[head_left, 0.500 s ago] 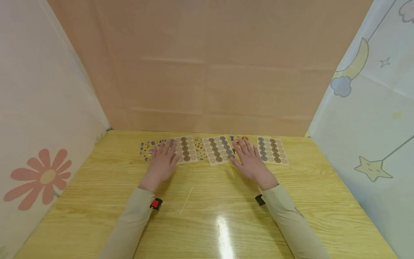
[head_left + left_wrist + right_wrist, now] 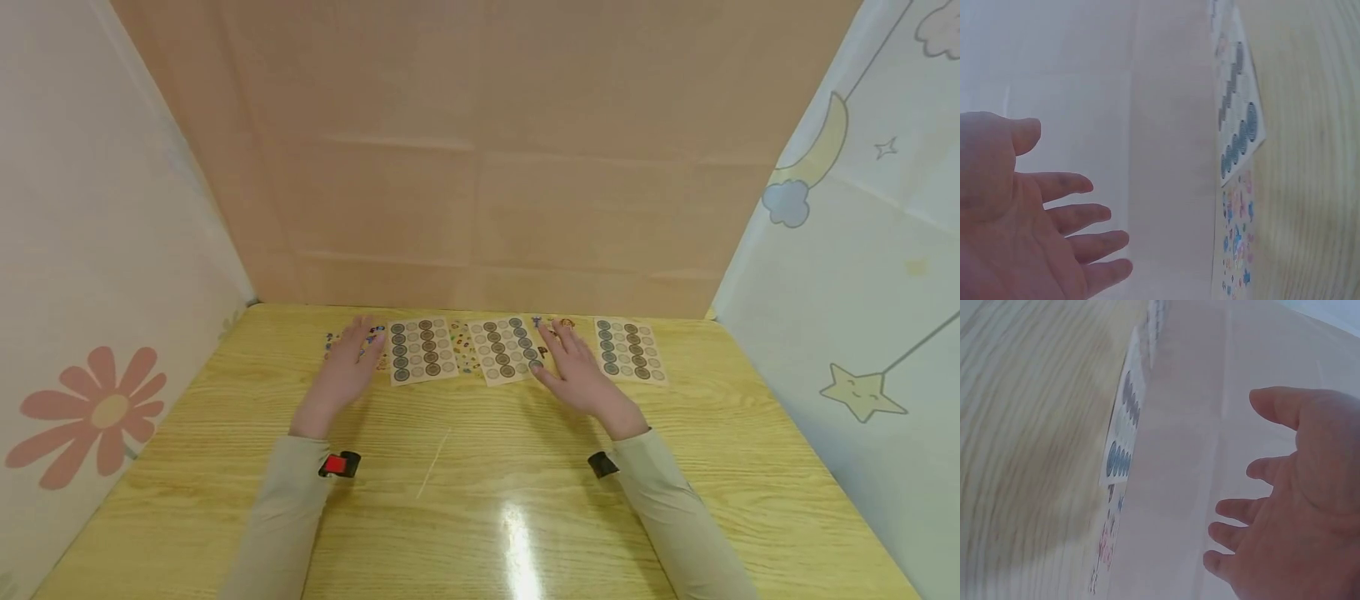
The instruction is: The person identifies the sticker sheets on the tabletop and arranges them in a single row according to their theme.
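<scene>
Several sheets lie in a row along the back of the table, plain ones with rows of round grey and brown spots alternating with colourful figured ones. My left hand [image 2: 341, 375] hovers over the leftmost figured sheet [image 2: 381, 360], partly covering it. In the left wrist view its fingers are extended and the palm holds nothing. The left spotted sheet [image 2: 422, 350] lies just right of that hand. My right hand [image 2: 585, 383] is over another figured sheet [image 2: 542, 333], between the middle spotted sheet [image 2: 504, 348] and the right spotted sheet [image 2: 630, 350]. Its fingers are spread and hold nothing.
A narrow figured sheet [image 2: 465, 346] shows between the left and middle spotted sheets. The wooden table [image 2: 465, 467] meets a tan back panel [image 2: 480, 208]. White printed panels stand on both sides. Each wrist wears a black band.
My left hand has moved left, off the left spotted sheet, which now shows whole. The right hand stays nearly in place, and the sheets have not visibly shifted.
</scene>
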A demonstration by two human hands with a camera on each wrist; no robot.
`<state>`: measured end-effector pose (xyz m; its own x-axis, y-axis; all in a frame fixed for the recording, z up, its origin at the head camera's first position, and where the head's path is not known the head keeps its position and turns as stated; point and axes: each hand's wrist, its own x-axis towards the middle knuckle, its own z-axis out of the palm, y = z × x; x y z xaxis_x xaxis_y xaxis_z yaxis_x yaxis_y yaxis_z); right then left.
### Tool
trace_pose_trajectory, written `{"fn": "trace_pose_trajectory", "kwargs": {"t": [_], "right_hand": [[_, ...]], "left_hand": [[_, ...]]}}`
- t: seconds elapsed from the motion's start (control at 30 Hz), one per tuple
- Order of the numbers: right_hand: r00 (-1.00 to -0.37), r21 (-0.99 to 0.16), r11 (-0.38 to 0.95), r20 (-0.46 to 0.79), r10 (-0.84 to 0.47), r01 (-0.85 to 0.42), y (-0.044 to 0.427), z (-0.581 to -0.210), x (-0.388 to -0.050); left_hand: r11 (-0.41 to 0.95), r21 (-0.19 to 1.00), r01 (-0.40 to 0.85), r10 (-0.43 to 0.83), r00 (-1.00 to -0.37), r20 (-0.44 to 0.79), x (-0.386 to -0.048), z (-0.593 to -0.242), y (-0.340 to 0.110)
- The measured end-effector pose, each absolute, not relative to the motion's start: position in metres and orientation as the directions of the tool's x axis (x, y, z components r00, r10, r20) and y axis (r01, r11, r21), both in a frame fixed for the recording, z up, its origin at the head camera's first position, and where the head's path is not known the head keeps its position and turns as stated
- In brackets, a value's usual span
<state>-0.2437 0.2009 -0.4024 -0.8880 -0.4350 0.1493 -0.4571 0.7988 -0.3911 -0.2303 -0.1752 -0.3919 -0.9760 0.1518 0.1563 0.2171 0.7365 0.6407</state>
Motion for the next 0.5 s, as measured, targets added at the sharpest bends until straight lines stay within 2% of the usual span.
{"fn": "trace_pose_trajectory", "kwargs": {"t": [0.27,0.4,0.5], "right_hand": [[-0.898,-0.706,0.608,0.09,-0.431,-0.363,0.196,-0.387,-0.243],[-0.91,-0.846,0.467,0.05,-0.413,-0.258,0.191,-0.379,-0.244],[-0.915,-0.924,0.346,0.011,-0.403,-0.163,0.187,-0.373,-0.247]], "left_hand": [[0.585,0.784,0.207,0.13,-0.978,0.161,-0.228,-0.381,-0.182],[0.483,0.858,0.178,0.121,-0.983,0.136,-0.226,-0.376,-0.183],[0.357,0.922,0.149,0.132,-0.985,0.108,-0.227,-0.373,-0.184]]}}
